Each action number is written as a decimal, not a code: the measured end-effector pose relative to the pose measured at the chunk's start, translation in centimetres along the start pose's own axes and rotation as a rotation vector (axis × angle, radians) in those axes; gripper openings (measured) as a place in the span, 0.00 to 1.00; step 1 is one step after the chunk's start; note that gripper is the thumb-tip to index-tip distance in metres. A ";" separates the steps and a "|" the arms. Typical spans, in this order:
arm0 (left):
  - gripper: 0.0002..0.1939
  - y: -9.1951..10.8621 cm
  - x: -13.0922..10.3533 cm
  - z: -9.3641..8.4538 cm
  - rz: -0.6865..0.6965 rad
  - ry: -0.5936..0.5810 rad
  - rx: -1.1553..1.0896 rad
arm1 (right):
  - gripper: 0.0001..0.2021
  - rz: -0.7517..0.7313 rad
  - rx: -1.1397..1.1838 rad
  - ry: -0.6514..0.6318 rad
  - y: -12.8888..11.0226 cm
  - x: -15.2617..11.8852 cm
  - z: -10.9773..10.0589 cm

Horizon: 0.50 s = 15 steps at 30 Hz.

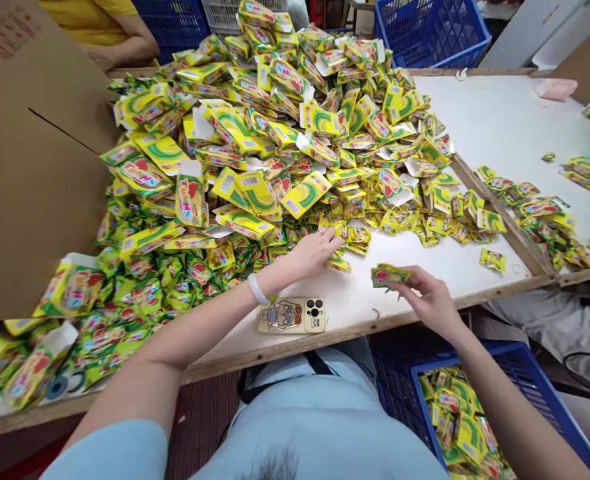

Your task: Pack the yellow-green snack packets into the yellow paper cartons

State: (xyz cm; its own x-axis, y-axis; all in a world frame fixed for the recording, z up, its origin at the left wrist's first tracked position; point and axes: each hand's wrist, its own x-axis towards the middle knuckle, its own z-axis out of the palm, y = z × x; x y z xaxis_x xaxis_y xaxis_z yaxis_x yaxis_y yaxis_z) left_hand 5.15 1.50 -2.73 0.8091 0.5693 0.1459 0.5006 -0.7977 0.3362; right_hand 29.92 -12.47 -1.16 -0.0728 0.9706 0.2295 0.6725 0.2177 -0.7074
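Observation:
My left hand (pixel 315 252), with a white bracelet on its wrist, reaches to the small yellow packets (pixel 359 237) at the front edge of the pile; its fingertips touch them, and whether it grips one is hidden. Between the thumb and fingers of my right hand (pixel 427 300) are small green-yellow packets (pixel 387 275), held above the white tabletop. Flat yellow candy boxes (pixel 305 195), several with open flaps, form a tall heap behind my hands. Small green packets (pixel 149 293) lie heaped at the left.
A phone in a cream case (pixel 292 316) lies near the wooden table edge (pixel 345 337). Below right stands a blue crate (pixel 549 393) of filled boxes. A large cardboard box (pixel 35 173) is at left. Wooden strips (pixel 499 213) divide the table. Another person's arm (pixel 135 41) rests behind the heap.

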 end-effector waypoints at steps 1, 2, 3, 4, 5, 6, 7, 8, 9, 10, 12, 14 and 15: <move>0.17 0.3 -0.6 0.2 -0.025 0.004 -0.173 | 0.08 0.047 0.153 0.070 -0.7 0.3 -0.1; 0.17 0.7 -1.2 0.4 -0.051 -0.001 -0.382 | 0.09 0.075 0.283 0.125 -1.4 0.7 0.0; 0.18 1.2 -1.8 0.7 -0.068 -0.021 -0.614 | 0.09 0.082 0.385 0.162 -2.2 1.1 0.1; 0.20 1.8 -2.3 0.9 -0.078 -0.049 -0.846 | 0.10 0.079 0.453 0.183 -3.0 1.5 0.4; 0.21 2.5 -2.7 1.0 -0.076 -0.077 -1.056 | 0.11 0.065 0.492 0.196 -3.8 1.9 0.7; 0.22 3.2 -3.0 1.1 -0.062 -0.103 -1.227 | 0.11 0.044 0.508 0.200 -4.5 2.3 1.0; 0.23 3.9 -3.3 1.1 -0.049 -0.117 -1.348 | 0.12 0.022 0.501 0.191 -5.1 2.6 1.2; 0.24 4.6 -3.5 1.0 -0.048 -0.118 -1.420 | 0.12 0.001 0.472 0.168 -5.6 2.9 1.4; 0.25 5.1 -3.8 0.9 -0.062 -0.102 -1.453 | 0.12 -0.015 0.425 0.130 -6.0 3.1 1.4; 0.26 5.6 -4.1 0.7 -0.086 -0.077 -1.464 | 0.12 -0.025 0.363 0.078 -6.3 3.2 1.2; 0.28 6.1 -4.6 0.2 -0.150 -0.036 -1.461 | 0.11 -0.024 0.216 -0.030 -6.8 3.3 0.6; 0.30 6.4 -5.2 -0.1 -0.206 -0.024 -1.437 | 0.09 -0.022 0.073 -0.115 -7.4 3.3 -0.4; 0.32 6.5 -5.4 -0.3 -0.222 -0.031 -1.416 | 0.08 -0.041 0.009 -0.161 -7.8 3.3 -0.9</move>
State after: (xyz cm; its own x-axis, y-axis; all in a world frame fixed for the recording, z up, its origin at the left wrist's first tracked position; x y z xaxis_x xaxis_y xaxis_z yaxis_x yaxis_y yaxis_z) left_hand 3.93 -6.69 -1.10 0.7713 0.6349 -0.0455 -0.0923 0.1823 0.9789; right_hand 25.11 -11.09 5.76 -0.2179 0.9646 0.1484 0.6601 0.2576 -0.7056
